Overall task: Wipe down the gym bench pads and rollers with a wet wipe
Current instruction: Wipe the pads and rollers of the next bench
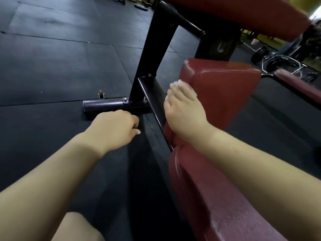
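The right forearm crosses the nearest red pad [217,197]. Just beyond it, the right hand [184,110] lies with fingers stretched out on the side edge of the next red pad [225,89], pressing the wet wipe [178,82], which peeks out white under the fingertips. Left of that hand, past the slanted frame bar [152,94], the left hand [114,126] is curled over the dark floor [60,66], holding nothing. Ahead of it lies the base tube [104,104]. Far beyond the wiping hand, an upper pad [234,13] and weight plates [260,53].
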{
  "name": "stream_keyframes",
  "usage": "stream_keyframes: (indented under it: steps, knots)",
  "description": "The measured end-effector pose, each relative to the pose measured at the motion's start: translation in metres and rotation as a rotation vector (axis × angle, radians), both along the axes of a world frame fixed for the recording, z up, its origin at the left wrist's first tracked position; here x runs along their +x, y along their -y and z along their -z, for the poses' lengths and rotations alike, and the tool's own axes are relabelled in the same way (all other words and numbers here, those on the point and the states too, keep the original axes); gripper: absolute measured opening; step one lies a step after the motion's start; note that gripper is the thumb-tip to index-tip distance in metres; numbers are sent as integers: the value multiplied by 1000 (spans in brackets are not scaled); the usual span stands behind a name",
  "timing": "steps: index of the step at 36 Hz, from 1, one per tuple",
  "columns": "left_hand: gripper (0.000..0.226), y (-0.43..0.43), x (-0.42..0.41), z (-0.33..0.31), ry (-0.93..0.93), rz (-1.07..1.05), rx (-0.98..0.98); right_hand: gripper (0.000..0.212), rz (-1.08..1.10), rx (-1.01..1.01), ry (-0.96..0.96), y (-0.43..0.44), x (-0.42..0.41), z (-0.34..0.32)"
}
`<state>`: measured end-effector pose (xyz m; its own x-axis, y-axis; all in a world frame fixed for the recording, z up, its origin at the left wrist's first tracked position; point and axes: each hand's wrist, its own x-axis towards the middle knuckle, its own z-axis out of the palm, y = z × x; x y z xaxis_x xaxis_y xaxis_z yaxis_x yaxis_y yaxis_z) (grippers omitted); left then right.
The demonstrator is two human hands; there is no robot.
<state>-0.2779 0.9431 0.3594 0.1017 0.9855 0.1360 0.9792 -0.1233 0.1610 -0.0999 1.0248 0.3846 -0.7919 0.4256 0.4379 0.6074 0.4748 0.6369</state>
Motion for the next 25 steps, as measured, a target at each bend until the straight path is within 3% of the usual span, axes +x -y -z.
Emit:
stream_keyframes:
  steps: [10, 15, 19, 22, 25]
  knots:
    - [22, 4, -1, 15, 11, 26, -31, 35, 53, -160, 413, 20, 18, 82]
    - [23, 4, 4, 14, 14, 47, -45, 12, 121, -205, 678, 26, 29, 91]
    - [22, 2, 11, 9, -3, 65, -38, 24, 139, -233, 716, 31, 34, 91]
    - [21, 1, 16, 4, -9, 80, -18, 42, 48, -259, 623, 35, 38, 82]
    - [20, -1, 24, -4, 17, 109, -3, 42, -39, -302, 516, 41, 46, 75]
